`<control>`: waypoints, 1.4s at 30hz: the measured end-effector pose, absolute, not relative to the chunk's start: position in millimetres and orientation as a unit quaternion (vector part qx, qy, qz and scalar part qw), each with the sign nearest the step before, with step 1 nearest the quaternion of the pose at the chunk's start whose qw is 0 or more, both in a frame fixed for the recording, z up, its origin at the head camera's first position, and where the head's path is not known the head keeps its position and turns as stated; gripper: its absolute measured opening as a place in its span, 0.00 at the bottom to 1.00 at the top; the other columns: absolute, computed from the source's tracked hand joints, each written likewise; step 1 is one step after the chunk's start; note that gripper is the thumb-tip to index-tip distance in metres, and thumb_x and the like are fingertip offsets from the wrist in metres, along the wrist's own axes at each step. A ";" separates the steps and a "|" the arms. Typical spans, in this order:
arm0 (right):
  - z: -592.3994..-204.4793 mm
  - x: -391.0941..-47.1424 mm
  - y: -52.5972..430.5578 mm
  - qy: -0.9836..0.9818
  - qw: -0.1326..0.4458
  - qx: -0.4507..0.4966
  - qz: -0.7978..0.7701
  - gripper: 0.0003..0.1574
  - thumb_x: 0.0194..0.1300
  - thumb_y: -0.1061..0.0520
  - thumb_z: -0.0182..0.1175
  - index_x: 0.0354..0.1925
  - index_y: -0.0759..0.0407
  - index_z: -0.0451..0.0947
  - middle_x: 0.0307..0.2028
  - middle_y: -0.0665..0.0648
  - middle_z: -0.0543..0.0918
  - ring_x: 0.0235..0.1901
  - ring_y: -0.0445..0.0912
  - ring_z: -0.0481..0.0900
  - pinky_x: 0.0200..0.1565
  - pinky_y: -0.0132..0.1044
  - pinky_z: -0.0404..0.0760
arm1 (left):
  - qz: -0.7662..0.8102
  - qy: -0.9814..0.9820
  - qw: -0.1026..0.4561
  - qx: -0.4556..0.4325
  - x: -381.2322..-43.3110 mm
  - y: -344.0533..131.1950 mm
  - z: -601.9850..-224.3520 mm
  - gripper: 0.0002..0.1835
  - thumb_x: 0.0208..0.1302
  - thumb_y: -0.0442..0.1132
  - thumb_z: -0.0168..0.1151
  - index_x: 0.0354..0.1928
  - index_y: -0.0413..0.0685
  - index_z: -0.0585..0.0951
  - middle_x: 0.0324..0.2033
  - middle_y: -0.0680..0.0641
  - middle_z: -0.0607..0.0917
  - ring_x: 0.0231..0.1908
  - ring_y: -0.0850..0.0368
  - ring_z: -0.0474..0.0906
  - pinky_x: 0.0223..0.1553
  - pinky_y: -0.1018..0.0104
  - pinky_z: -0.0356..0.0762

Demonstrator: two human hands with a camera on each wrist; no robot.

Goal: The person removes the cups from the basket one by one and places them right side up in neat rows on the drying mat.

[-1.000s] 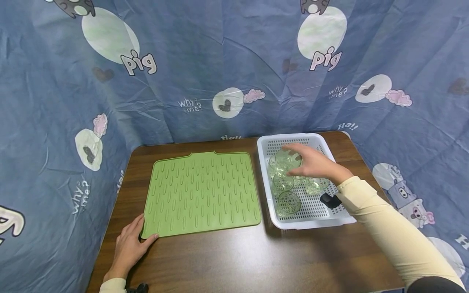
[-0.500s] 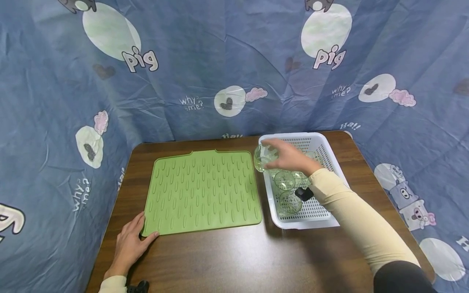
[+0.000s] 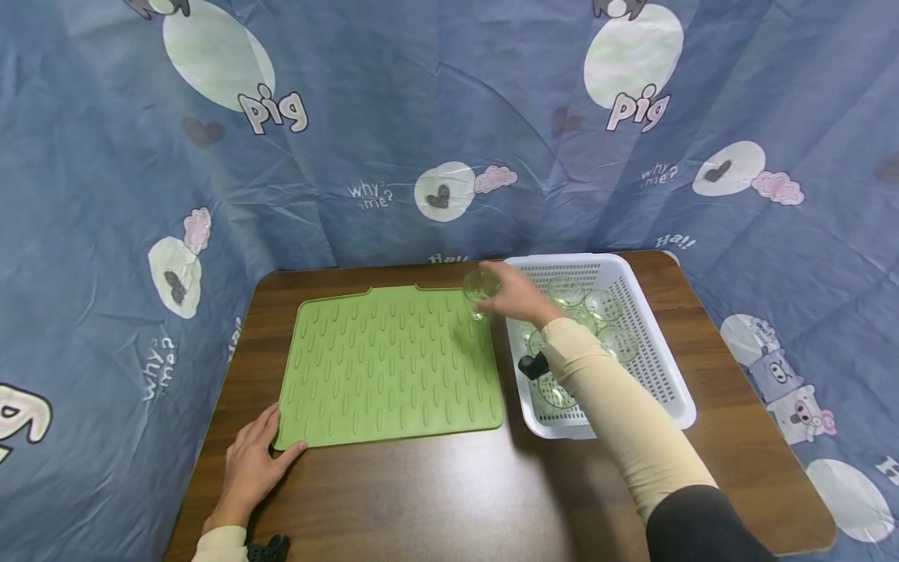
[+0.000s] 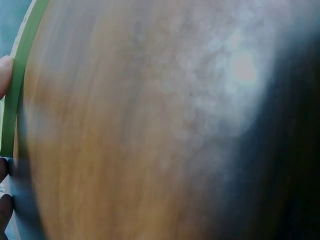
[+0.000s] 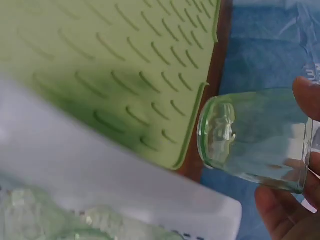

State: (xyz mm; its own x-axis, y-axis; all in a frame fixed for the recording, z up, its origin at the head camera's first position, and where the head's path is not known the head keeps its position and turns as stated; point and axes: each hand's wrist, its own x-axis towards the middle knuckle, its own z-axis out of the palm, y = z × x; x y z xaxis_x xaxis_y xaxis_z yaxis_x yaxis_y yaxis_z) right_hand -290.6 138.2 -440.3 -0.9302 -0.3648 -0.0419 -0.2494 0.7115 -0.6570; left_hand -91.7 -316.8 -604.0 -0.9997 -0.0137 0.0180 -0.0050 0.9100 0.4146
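Observation:
My right hand (image 3: pixel 518 294) grips a clear, faintly green drinking glass (image 5: pixel 255 137) near its rim, thumb on one side and fingers on the other. In the head view that glass hangs above the far right corner of a green ridged drying mat (image 3: pixel 393 367). My left hand (image 3: pixel 251 467) rests at the mat's near left corner, thumb on the front edge and fingers along the left side. The left wrist view shows only its fingertips (image 4: pixel 5 75) by the mat's green rim. A white perforated plastic basket (image 3: pixel 667 375) holds several similar glasses (image 3: pixel 618 343), some hidden behind my right forearm.
The mat and basket stand side by side on a brown wooden table (image 3: pixel 393 499), the basket at the right. A blue printed cloth (image 3: pixel 379 133) hangs behind the table and at both sides.
My right hand has lifted the glass out of the basket and carried it left, past the basket's rim, to over the mat's corner. My left hand stays at the mat.

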 end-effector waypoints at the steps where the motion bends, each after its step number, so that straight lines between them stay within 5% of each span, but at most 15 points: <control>1: -442.5 -292.6 135.6 0.922 0.081 -0.161 -0.344 0.57 0.53 0.55 0.75 0.74 0.64 0.59 0.72 0.65 0.67 0.71 0.59 0.65 0.73 0.53 0.62 | -0.213 -0.977 0.011 0.005 -91.9 -316.7 -604.3 0.48 0.63 0.61 0.63 0.74 0.34 0.61 0.73 0.34 0.62 0.67 0.29 0.58 0.57 0.27 0.56; 22: -497.1 -306.5 94.5 0.900 0.008 -0.032 -0.434 0.57 0.52 0.56 0.74 0.74 0.65 0.58 0.71 0.68 0.66 0.72 0.61 0.64 0.74 0.51 0.61 | -0.232 -0.972 0.028 0.004 -92.2 -316.7 -605.6 0.46 0.63 0.58 0.65 0.73 0.34 0.62 0.73 0.35 0.63 0.67 0.29 0.57 0.57 0.27 0.55; 42: -545.3 -295.0 57.1 0.832 -0.103 0.128 -0.531 0.55 0.55 0.52 0.72 0.75 0.56 0.57 0.73 0.61 0.64 0.74 0.59 0.58 0.75 0.52 0.59 | -0.247 -0.969 0.028 0.001 -91.4 -318.3 -606.8 0.47 0.64 0.57 0.65 0.74 0.35 0.61 0.74 0.35 0.61 0.68 0.30 0.55 0.58 0.27 0.52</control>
